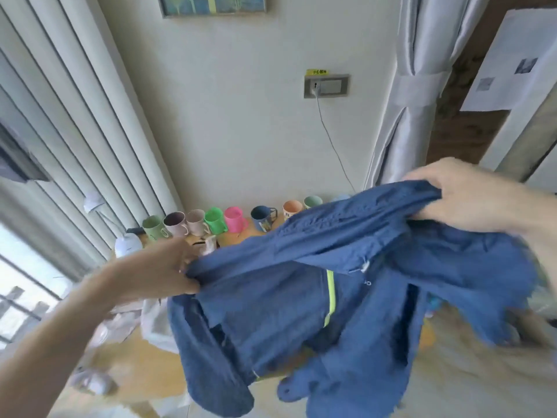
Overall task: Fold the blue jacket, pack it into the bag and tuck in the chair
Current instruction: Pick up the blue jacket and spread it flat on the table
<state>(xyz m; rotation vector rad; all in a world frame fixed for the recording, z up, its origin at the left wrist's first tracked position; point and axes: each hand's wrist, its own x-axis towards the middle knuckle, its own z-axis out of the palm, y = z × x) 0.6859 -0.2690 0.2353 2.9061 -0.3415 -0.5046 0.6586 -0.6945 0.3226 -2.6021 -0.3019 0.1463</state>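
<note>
The blue jacket (316, 297) with a neon-yellow zipper strip hangs in the air above the wooden table (138, 372), spread between both hands. My left hand (168, 267) grips its upper edge at the left. My right hand (470, 200) pinches the bunched fabric higher up at the right. The jacket's sleeves and hem dangle down past the table's front edge. A white plastic bag (156, 324) lies on the table behind the jacket, partly hidden by it. No chair is in view.
A row of several coloured mugs (215, 220) stands along the table's far edge against the wall. A white lamp (128, 244) sits at the back left. Crumpled white items (93, 381) lie at the table's left. Curtains hang on both sides.
</note>
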